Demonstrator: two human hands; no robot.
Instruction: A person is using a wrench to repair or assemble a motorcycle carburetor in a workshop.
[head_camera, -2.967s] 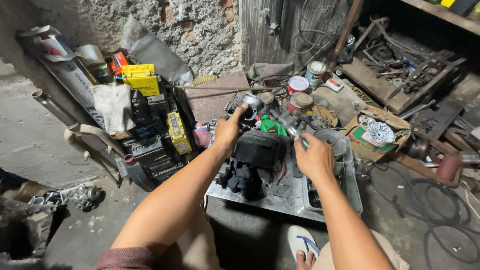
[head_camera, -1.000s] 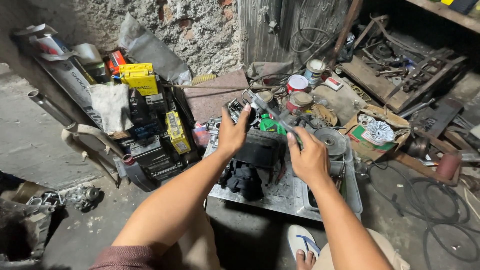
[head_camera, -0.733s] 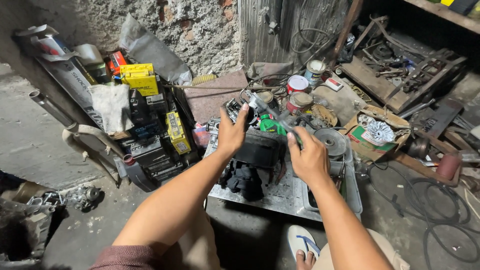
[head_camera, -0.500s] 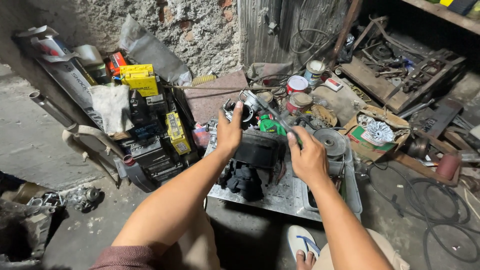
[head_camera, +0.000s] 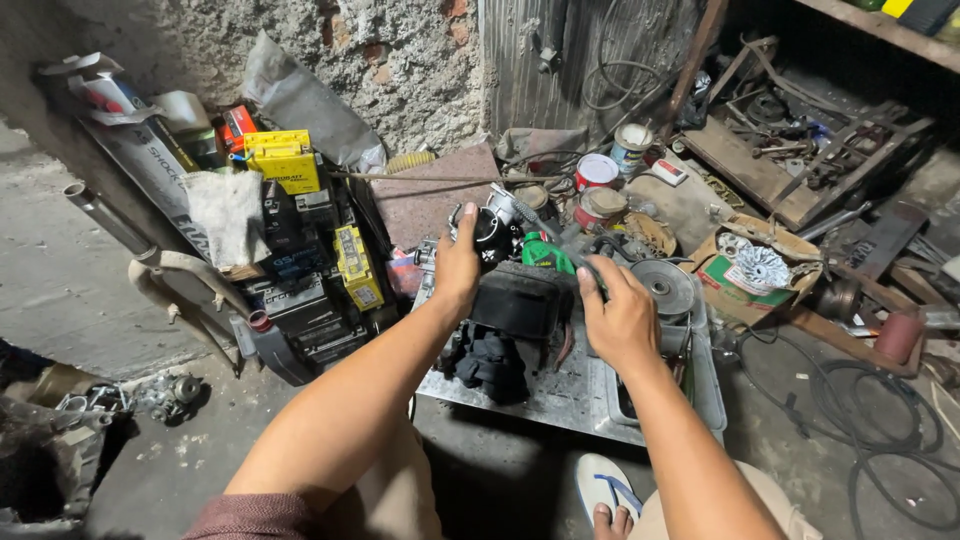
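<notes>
1. While both hands work, metal tray (head_camera: 560, 405) holds black engine part (head_camera: 520, 300), black rag (head_camera: 490, 360), grey disc (head_camera: 665, 287).
2. Left hand (head_camera: 457, 268) grips part's far end; right hand (head_camera: 618, 318) closed on thin tool (head_camera: 545, 228).
3. Part sits between the hands; greasy, blocky.
4. Cardboard box (head_camera: 735, 285) holds white fan wheel (head_camera: 760, 267).

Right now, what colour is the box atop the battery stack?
Yellow box, seen clearest in the head view.
</notes>
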